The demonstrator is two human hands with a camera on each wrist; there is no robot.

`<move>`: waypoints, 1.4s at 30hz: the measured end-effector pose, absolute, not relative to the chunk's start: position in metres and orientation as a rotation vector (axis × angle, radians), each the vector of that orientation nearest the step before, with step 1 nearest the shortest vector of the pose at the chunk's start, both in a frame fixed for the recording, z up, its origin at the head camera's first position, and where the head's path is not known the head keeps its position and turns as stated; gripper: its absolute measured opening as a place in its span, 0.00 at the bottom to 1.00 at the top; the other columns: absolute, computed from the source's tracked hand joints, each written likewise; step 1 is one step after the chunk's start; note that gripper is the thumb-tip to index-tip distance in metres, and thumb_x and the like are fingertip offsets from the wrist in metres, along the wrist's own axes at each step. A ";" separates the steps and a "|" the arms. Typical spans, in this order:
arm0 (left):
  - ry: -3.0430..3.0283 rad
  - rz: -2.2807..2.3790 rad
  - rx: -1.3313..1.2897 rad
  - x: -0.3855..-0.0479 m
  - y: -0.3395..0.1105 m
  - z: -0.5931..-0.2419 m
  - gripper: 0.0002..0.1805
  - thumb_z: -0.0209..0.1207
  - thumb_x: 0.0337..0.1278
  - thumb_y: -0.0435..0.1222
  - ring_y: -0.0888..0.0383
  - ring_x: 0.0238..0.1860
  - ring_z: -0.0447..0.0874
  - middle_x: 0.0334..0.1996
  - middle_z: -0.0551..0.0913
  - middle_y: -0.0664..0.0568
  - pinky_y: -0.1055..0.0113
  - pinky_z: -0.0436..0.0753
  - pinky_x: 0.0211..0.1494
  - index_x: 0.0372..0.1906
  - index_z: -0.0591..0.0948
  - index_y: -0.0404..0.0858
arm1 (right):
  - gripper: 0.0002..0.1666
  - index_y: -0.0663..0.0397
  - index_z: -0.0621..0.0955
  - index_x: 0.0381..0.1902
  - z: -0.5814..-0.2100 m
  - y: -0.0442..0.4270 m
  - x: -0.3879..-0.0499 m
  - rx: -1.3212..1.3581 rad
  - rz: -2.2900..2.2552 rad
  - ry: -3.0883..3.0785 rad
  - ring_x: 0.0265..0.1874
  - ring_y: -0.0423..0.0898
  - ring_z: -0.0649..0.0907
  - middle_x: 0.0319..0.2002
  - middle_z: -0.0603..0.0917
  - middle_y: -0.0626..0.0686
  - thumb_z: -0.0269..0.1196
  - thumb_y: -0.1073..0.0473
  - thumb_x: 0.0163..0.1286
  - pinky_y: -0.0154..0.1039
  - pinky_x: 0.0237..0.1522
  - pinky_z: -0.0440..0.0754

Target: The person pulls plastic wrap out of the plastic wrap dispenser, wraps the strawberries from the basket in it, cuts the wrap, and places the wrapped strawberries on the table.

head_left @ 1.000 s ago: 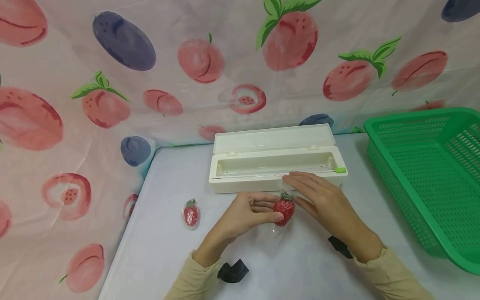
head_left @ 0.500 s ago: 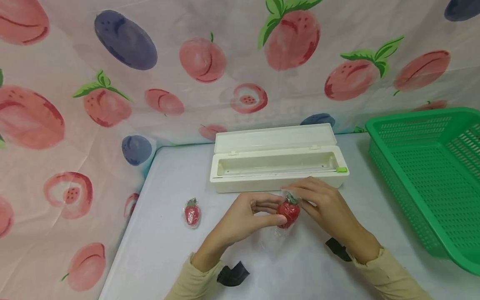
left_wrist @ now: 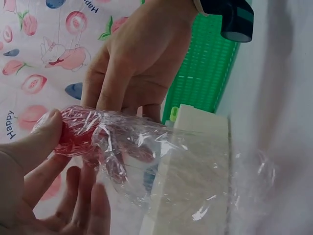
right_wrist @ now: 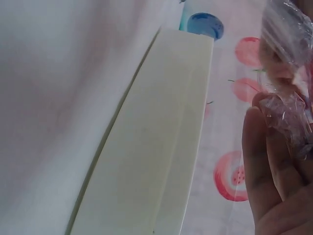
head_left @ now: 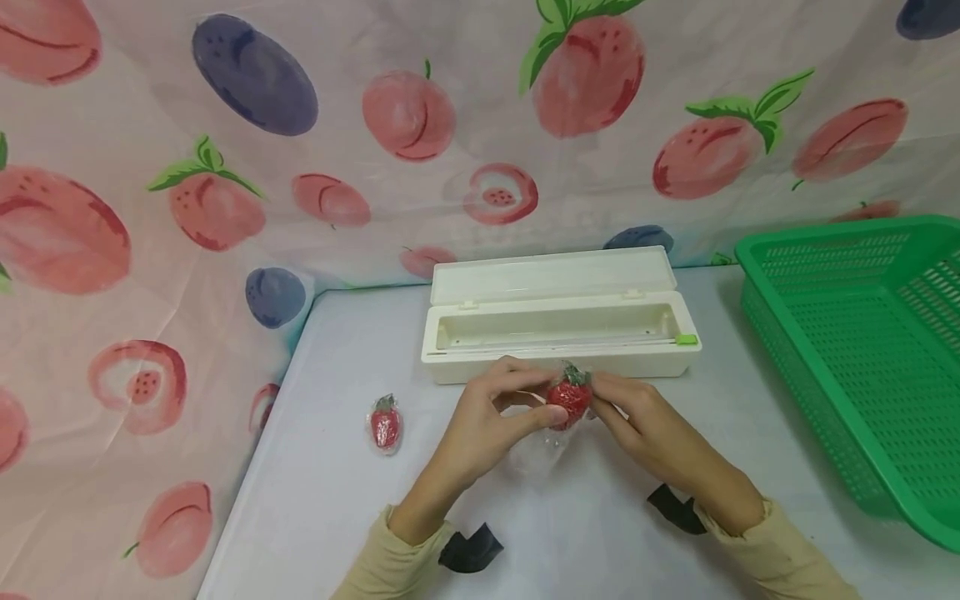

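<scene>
A red strawberry (head_left: 570, 397) with a green leafy top is covered in clear plastic wrap (left_wrist: 190, 181), which trails loosely below it. My left hand (head_left: 491, 408) pinches the fruit between thumb and fingers. From the other side, my right hand (head_left: 648, 421) holds bunched wrap at its fingertips, close against the strawberry. In the right wrist view, crumpled film covers part of the right fingers (right_wrist: 259, 156). On the table to the left lies a second wrapped strawberry (head_left: 386, 427).
Behind the hands stands a long white wrap dispenser box (head_left: 558, 363), its lid up and a green slider (head_left: 686, 340) at its right end. A green basket (head_left: 813, 400) is at the right. Fruit-print cloth (head_left: 480, 100) hangs behind the white table (head_left: 322, 500).
My right hand has come down and closed in on the wrap beside the strawberry. The left hand has raised and turned the fruit slightly. The second strawberry has not moved.
</scene>
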State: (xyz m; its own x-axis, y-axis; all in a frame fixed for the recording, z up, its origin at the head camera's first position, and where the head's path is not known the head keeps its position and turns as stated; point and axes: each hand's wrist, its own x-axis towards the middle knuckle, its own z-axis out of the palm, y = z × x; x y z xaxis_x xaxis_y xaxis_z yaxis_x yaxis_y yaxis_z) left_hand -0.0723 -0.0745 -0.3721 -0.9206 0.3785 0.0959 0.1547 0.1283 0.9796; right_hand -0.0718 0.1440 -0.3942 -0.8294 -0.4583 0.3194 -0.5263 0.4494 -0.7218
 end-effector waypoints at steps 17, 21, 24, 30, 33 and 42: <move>2.075 2.090 0.455 -0.072 -0.070 -0.377 0.21 0.68 0.59 0.34 0.56 0.55 0.82 0.56 0.83 0.46 0.63 0.78 0.64 0.58 0.82 0.34 | 0.13 0.54 0.85 0.52 -0.389 0.143 -0.073 0.792 1.480 -2.740 0.37 0.39 0.84 0.40 0.88 0.45 0.58 0.61 0.75 0.36 0.39 0.84; 1.961 2.164 0.388 -0.072 -0.068 -0.377 0.23 0.68 0.59 0.33 0.53 0.54 0.85 0.55 0.83 0.40 0.63 0.83 0.57 0.58 0.81 0.31 | 0.11 0.51 0.86 0.49 -0.389 0.143 -0.074 0.764 1.433 -2.777 0.31 0.39 0.83 0.30 0.85 0.40 0.59 0.61 0.74 0.36 0.35 0.81; 1.934 2.197 0.349 -0.072 -0.066 -0.378 0.23 0.69 0.57 0.33 0.54 0.52 0.85 0.53 0.84 0.38 0.62 0.85 0.54 0.57 0.81 0.29 | 0.11 0.53 0.85 0.49 -0.387 0.143 -0.072 0.792 1.423 -2.786 0.31 0.37 0.82 0.28 0.84 0.39 0.58 0.62 0.75 0.35 0.36 0.81; 1.941 2.217 0.285 -0.074 -0.060 -0.381 0.22 0.68 0.57 0.30 0.58 0.50 0.83 0.52 0.82 0.41 0.66 0.84 0.55 0.56 0.78 0.29 | 0.13 0.59 0.80 0.53 -0.383 0.141 -0.069 0.866 1.452 -2.796 0.32 0.40 0.81 0.35 0.84 0.43 0.53 0.64 0.77 0.34 0.36 0.82; 1.935 2.230 0.266 -0.074 -0.059 -0.381 0.25 0.67 0.57 0.29 0.57 0.50 0.82 0.52 0.81 0.40 0.67 0.83 0.55 0.60 0.74 0.32 | 0.15 0.62 0.78 0.56 -0.383 0.141 -0.069 0.884 1.450 -2.814 0.32 0.41 0.81 0.38 0.84 0.45 0.51 0.65 0.78 0.33 0.35 0.83; 1.937 2.159 0.287 -0.071 -0.061 -0.382 0.26 0.64 0.62 0.31 0.56 0.54 0.81 0.56 0.80 0.39 0.66 0.82 0.57 0.65 0.74 0.31 | 0.13 0.57 0.85 0.51 -0.387 0.141 -0.068 0.829 1.390 -2.745 0.30 0.38 0.83 0.34 0.88 0.42 0.64 0.64 0.69 0.33 0.36 0.84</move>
State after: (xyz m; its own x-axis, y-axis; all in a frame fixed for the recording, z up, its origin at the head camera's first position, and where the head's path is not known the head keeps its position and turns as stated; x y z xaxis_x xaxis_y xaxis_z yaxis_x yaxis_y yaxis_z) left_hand -0.0713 -0.0609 -0.3815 -0.9552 0.2960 -0.0059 -0.0379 -0.1025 0.9940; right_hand -0.0678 0.1410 -0.3866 -0.8637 -0.4676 0.1878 -0.4282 0.4846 -0.7628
